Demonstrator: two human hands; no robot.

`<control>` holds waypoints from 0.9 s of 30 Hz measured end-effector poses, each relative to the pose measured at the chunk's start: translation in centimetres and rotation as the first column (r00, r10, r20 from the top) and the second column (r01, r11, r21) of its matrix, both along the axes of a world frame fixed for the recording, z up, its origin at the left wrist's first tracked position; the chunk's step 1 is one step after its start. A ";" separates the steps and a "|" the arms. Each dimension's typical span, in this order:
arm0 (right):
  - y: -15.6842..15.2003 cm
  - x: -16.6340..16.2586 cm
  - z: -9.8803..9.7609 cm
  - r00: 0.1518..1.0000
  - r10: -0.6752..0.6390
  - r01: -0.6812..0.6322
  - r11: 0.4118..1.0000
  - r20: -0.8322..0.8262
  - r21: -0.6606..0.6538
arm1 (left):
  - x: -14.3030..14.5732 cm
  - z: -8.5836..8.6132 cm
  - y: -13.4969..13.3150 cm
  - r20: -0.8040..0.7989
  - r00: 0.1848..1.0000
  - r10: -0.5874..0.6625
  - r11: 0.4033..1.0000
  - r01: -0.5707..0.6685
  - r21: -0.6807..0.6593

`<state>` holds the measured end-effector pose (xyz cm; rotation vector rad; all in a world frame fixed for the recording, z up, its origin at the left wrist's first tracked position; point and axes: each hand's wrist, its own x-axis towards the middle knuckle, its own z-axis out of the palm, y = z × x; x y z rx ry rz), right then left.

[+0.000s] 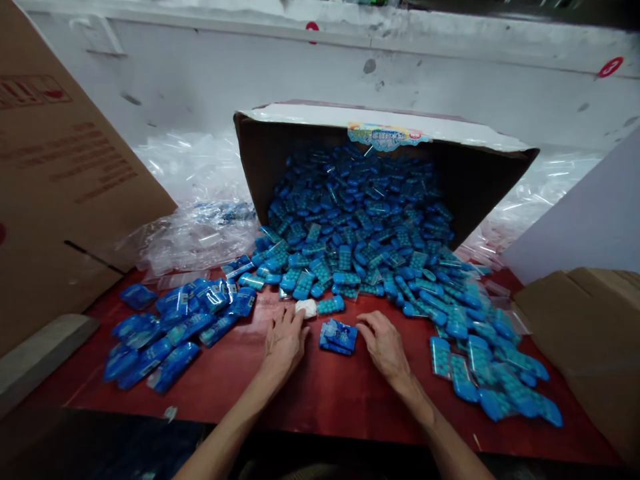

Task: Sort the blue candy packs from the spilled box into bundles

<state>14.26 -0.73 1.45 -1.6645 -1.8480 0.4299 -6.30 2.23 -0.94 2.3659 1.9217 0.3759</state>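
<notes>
Both my hands lie on a red table [320,393]. My left hand [284,340] rests palm down with fingers stretched out, its tips near a small white lump [307,307]. My right hand [384,345] also lies flat, its fingertips beside a small stack of blue packets [339,335] that sits between the two hands. Neither hand holds anything. Behind them a tipped cardboard box [260,160] spills a large heap of blue blister packs [360,233] onto the table.
Bagged blue packets [175,327] lie in a loose group at the left. More loose packs [490,360] trail to the right. Clear plastic bags [190,233] pile at the back left. Cardboard boxes stand at the far left [55,180] and right [590,333].
</notes>
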 end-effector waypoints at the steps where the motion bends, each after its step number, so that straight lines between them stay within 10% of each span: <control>1: 0.0 -0.1 -0.3 0.999 -0.003 0.004 1.000 0.036 -0.007 | 0.3 0.1 0.1 0.000 1.000 0.009 1.000 -0.009 0.010; 9: 0.1 -2.4 -1.9 0.955 -0.013 0.009 1.000 0.295 0.015 | 1.8 1.2 -2.5 0.428 0.904 0.008 0.998 -0.032 0.049; 17: -0.3 -1.7 -0.8 0.951 0.058 -0.084 0.994 0.302 0.074 | 2.9 2.1 -3.5 0.880 0.273 0.390 0.917 -0.026 -0.398; 27: -0.2 -1.8 -1.3 0.987 0.107 -0.126 0.977 0.117 0.171 | 4.2 1.4 -1.4 0.828 0.430 0.359 0.904 0.061 -0.423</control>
